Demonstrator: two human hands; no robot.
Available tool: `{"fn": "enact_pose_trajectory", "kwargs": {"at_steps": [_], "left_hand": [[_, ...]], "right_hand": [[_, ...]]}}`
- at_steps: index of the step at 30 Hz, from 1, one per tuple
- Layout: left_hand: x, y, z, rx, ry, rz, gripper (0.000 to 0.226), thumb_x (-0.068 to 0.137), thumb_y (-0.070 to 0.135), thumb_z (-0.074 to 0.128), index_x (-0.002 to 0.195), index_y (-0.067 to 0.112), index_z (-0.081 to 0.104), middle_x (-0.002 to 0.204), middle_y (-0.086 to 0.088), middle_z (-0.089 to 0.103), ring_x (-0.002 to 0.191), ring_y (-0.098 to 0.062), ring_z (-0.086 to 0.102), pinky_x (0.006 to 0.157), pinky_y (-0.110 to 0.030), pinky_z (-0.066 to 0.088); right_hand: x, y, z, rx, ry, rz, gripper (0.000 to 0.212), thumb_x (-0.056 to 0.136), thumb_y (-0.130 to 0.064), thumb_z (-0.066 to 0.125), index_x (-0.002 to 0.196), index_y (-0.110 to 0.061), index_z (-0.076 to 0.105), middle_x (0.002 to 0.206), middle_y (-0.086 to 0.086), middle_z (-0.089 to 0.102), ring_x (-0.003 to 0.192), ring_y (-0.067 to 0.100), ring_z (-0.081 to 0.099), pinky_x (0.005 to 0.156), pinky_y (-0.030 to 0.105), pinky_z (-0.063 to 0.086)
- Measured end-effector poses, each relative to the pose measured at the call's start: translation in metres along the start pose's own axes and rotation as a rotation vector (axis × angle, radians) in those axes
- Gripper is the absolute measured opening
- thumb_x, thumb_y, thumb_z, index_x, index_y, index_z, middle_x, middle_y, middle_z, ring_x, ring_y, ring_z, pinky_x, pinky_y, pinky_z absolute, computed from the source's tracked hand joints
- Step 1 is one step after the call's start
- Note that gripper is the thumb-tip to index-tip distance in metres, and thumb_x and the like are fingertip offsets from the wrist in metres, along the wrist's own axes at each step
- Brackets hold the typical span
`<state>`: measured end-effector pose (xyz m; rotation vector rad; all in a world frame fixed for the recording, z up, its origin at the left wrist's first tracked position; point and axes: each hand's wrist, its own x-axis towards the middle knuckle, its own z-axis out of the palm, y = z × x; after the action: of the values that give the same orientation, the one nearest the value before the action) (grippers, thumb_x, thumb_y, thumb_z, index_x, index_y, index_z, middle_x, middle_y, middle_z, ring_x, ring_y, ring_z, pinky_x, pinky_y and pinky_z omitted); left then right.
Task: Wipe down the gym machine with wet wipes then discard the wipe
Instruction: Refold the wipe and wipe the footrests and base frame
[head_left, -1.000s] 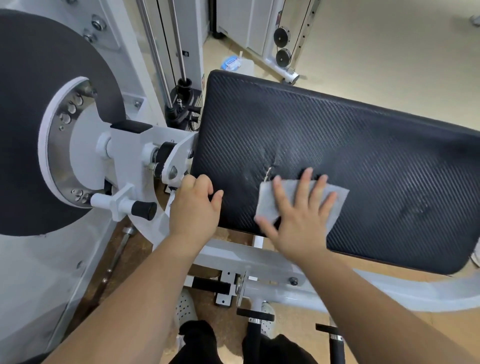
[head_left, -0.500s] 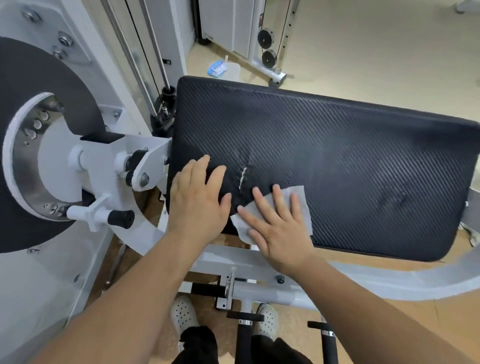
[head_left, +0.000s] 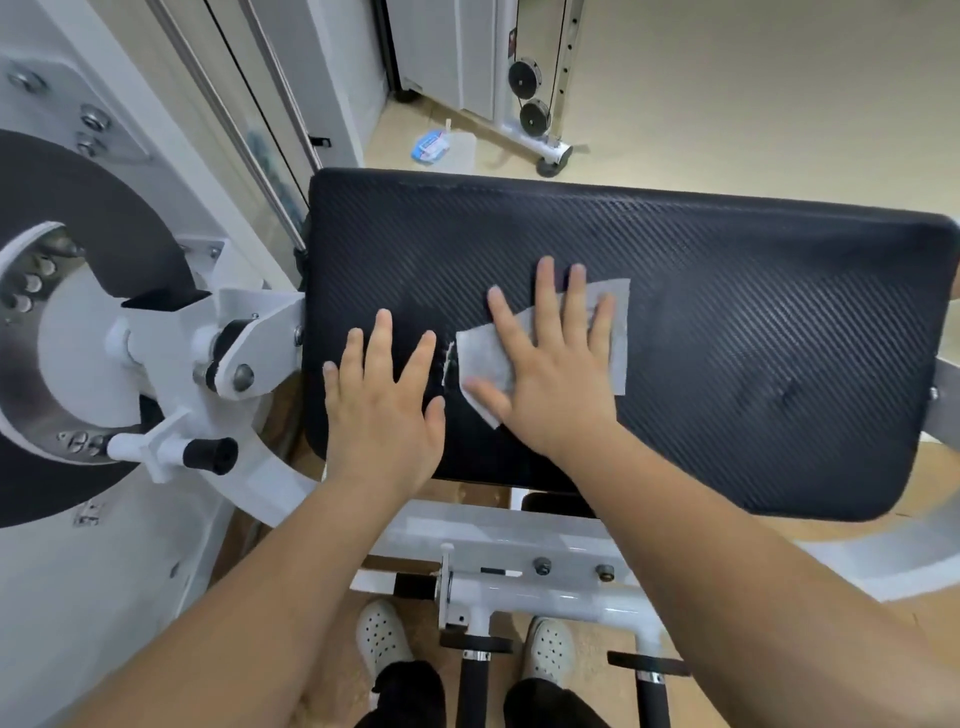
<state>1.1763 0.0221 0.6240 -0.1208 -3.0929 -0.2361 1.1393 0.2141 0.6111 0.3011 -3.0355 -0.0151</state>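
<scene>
- Filling the left edge, a round black disc (head_left: 78, 218) with a matte face sits against the smooth white housing (head_left: 130, 597) of the gym machine. A bright metal ring dotted with studs curves inside the disc.
- Just right of the disc, a white pin ends in a black, rubbery-looking knob (head_left: 210, 454).
- The left hand (head_left: 384, 415) lies palm down on the left part of the pad. Its fingers are straight and spread, and it holds nothing.
- A short pale tear (head_left: 448, 358) breaks the pad's cover between the two hands.
- The wet wipe (head_left: 483, 358) is a thin, white, roughly rectangular sheet, lightly creased and lying flat on the pad.
- The right hand (head_left: 556, 384) rests flat on the wipe, pressing it to the pad with straight, spread fingers.
- The pad (head_left: 753, 338) is a wide black rectangle with rounded corners and fine diagonal ribbing. A shallow dent shows toward its right side.
- Counted left to right:
  - On the machine: one disc, one knob, two hands, one tear, one wipe, one pad.
  - On the floor beyond: one blue-and-white pack (head_left: 431, 147) and two black pulley wheels (head_left: 535, 115).
  - Below: two white perforated shoes (head_left: 382, 634) and two black-gripped posts (head_left: 474, 691).
- The wipe lies under the right palm and fingers. Its left corner shows between thumb and forefinger, and its right edge shows past the little finger.
- The left hand is just beside the wipe but not touching it, with the tear between them. The two hands are apart.
</scene>
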Motion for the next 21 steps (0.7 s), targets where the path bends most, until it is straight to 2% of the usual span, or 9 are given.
{"fn": "enact_pose_trajectory", "kwargs": {"at_steps": [3,6,8,10,12,14,17,21], "left_hand": [[-0.004,0.012,0.001,-0.045,0.065,0.037,0.066,0.092,0.035,0.062,0.153,0.024,0.038,0.162,-0.017,0.024,0.148,-0.042,0.024,0.115,-0.064,0.030],[-0.005,0.023,0.004,-0.032,-0.004,0.037,0.068,0.096,0.041,0.055,0.157,0.028,0.029,0.165,-0.016,0.016,0.150,-0.044,0.016,0.118,-0.064,0.026],[-0.003,0.026,0.005,-0.028,-0.073,0.019,0.069,0.098,0.043,0.051,0.160,0.030,0.022,0.167,-0.015,0.007,0.153,-0.045,0.007,0.119,-0.063,0.023],[0.000,0.024,0.004,-0.037,-0.094,0.021,0.065,0.100,0.042,0.049,0.159,0.031,0.023,0.167,-0.014,0.009,0.153,-0.044,0.007,0.119,-0.062,0.027],[0.002,0.018,0.002,-0.075,-0.095,0.021,0.061,0.101,0.038,0.048,0.158,0.035,0.026,0.167,-0.011,0.011,0.152,-0.042,0.010,0.117,-0.058,0.032],[0.002,0.013,0.000,-0.103,-0.090,0.029,0.060,0.102,0.033,0.049,0.157,0.038,0.028,0.167,-0.007,0.014,0.152,-0.039,0.013,0.114,-0.051,0.039],[0.002,0.010,-0.001,-0.138,-0.066,0.032,0.058,0.101,0.025,0.052,0.155,0.040,0.035,0.166,-0.004,0.023,0.149,-0.037,0.021,0.102,-0.044,0.048],[0.001,0.014,0.000,-0.183,-0.034,0.011,0.055,0.100,0.020,0.053,0.152,0.035,0.044,0.163,-0.007,0.029,0.147,-0.039,0.024,0.098,-0.047,0.051]], "right_hand": [[-0.068,0.005,0.027,-0.004,-0.052,-0.119,0.076,0.101,-0.071,0.028,0.164,-0.031,0.014,0.170,0.020,-0.006,0.156,0.045,-0.009,0.121,0.069,0.008],[-0.089,0.040,0.033,-0.034,-0.062,-0.072,0.080,0.098,-0.074,0.032,0.163,-0.029,0.023,0.169,0.022,-0.002,0.155,0.048,-0.006,0.120,0.071,0.008],[-0.066,0.060,0.023,-0.042,-0.033,0.021,0.088,0.094,-0.078,0.035,0.163,-0.026,0.018,0.169,0.026,-0.003,0.153,0.053,-0.006,0.119,0.073,0.004],[-0.023,0.071,0.004,0.004,0.020,0.166,0.095,0.091,-0.081,0.034,0.164,-0.026,0.010,0.167,0.029,-0.006,0.152,0.056,-0.007,0.118,0.074,0.001],[0.026,0.075,-0.017,0.057,0.048,0.292,0.098,0.090,-0.085,0.026,0.164,-0.028,-0.002,0.167,0.029,-0.012,0.152,0.055,-0.012,0.117,0.075,0.000],[0.069,0.071,-0.035,0.077,0.066,0.322,0.096,0.090,-0.086,0.017,0.163,-0.030,-0.011,0.167,0.025,-0.018,0.152,0.051,-0.017,0.117,0.075,-0.005],[0.094,0.038,-0.041,0.020,0.065,0.178,0.082,0.096,-0.075,0.010,0.163,-0.030,-0.011,0.169,0.017,-0.020,0.153,0.045,-0.020,0.117,0.072,-0.011],[0.028,-0.003,-0.010,0.018,0.044,-0.099,0.067,0.106,-0.056,0.021,0.165,-0.029,0.003,0.172,0.011,-0.007,0.157,0.039,-0.011,0.124,0.063,0.000]]}}
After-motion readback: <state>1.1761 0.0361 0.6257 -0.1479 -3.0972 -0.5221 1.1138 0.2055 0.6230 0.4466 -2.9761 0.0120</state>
